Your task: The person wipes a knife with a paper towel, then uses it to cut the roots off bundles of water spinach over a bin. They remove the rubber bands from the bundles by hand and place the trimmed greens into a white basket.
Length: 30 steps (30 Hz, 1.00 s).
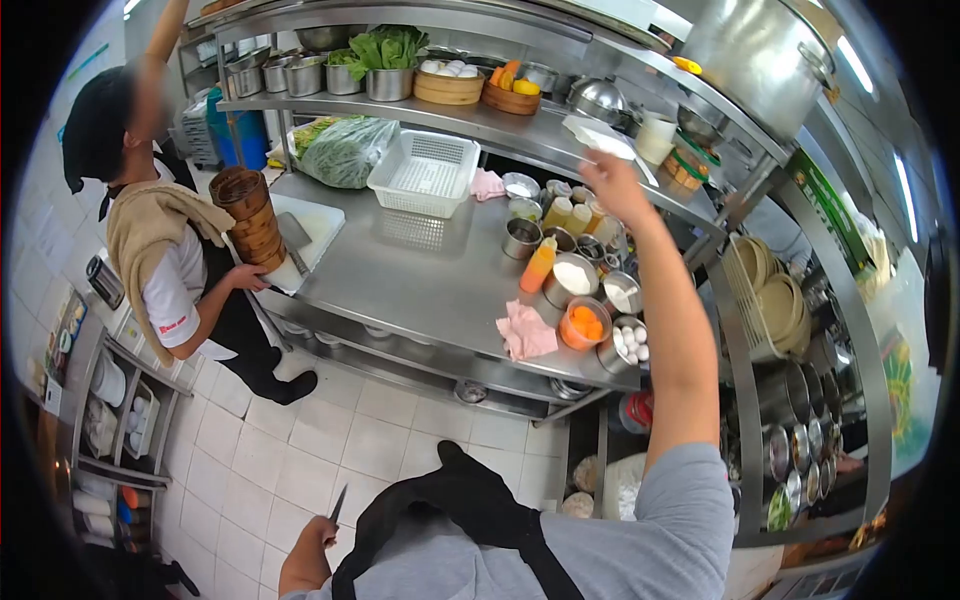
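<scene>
My left hand (318, 533) is low on the left, closed around the handle of a knife (341, 502) whose blade points up. My right arm stretches over the counter, and my right hand (612, 185) is up by the shelf, just below some flat white sheets (598, 134). Its fingers are blurred, so I cannot make out whether they touch or hold anything. Below that hand stand sauce bottles (580, 216), an orange squeeze bottle (539, 264), a tub of egg yolks (585, 324) and a pot of white eggs (631, 342).
A co-worker (175, 260) on the left carries a stack of bamboo steamers (253, 222). On the steel counter (400, 290) are a white basket (425, 172), bagged greens (348, 152), a cutting board (310, 235) and a pink cloth (526, 330). A rack (870, 420) stands right.
</scene>
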Each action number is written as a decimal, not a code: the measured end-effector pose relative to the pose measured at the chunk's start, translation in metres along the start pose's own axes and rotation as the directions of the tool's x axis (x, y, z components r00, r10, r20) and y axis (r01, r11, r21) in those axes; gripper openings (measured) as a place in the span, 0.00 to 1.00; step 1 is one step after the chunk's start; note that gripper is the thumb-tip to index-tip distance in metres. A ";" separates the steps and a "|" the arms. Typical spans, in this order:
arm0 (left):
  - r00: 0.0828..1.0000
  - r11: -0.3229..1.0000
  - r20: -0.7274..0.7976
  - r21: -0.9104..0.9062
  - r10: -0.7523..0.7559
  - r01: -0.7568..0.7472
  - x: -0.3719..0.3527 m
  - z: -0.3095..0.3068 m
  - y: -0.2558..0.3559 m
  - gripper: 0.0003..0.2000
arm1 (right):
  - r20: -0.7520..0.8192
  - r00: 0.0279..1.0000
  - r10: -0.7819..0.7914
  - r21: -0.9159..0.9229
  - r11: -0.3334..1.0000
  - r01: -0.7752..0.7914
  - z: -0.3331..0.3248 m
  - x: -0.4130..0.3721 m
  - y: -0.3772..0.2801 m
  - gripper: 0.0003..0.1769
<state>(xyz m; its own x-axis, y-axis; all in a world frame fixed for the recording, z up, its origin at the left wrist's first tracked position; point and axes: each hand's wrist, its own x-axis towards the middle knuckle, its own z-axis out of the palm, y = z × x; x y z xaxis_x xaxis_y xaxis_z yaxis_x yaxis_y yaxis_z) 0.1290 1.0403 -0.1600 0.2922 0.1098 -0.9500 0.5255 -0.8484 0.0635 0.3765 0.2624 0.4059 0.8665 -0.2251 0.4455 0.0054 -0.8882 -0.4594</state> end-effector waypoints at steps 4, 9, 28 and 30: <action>0.998 0.981 -0.070 -0.192 -0.007 -0.006 -0.056 0.028 -0.003 0.15 | -0.170 0.983 -0.072 -0.191 0.981 0.039 -0.019 0.134 0.103 0.28; 0.975 0.778 -0.212 -0.601 0.062 -0.181 -0.043 0.096 -0.007 0.15 | -0.039 0.992 -0.121 -0.456 0.885 0.090 -0.001 0.200 0.176 0.33; 0.402 0.880 -0.873 0.062 0.277 -0.471 -0.097 0.237 0.037 0.18 | -0.118 0.993 -0.014 -0.348 0.937 -0.028 0.010 0.200 0.194 0.21; 0.337 0.874 -0.920 0.015 0.203 -0.486 -0.092 0.229 0.048 0.18 | -0.148 0.988 -0.037 -0.333 0.943 -0.014 0.006 0.205 0.192 0.22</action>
<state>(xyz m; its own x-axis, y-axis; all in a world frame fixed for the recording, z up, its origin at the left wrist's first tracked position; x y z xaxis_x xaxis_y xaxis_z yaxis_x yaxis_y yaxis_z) -0.0554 0.8708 -0.1393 0.9397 0.3411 -0.0258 0.3054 -0.8025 0.5126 0.5586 0.0481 0.4041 0.7823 -0.2484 0.5713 -0.1736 -0.9676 -0.1831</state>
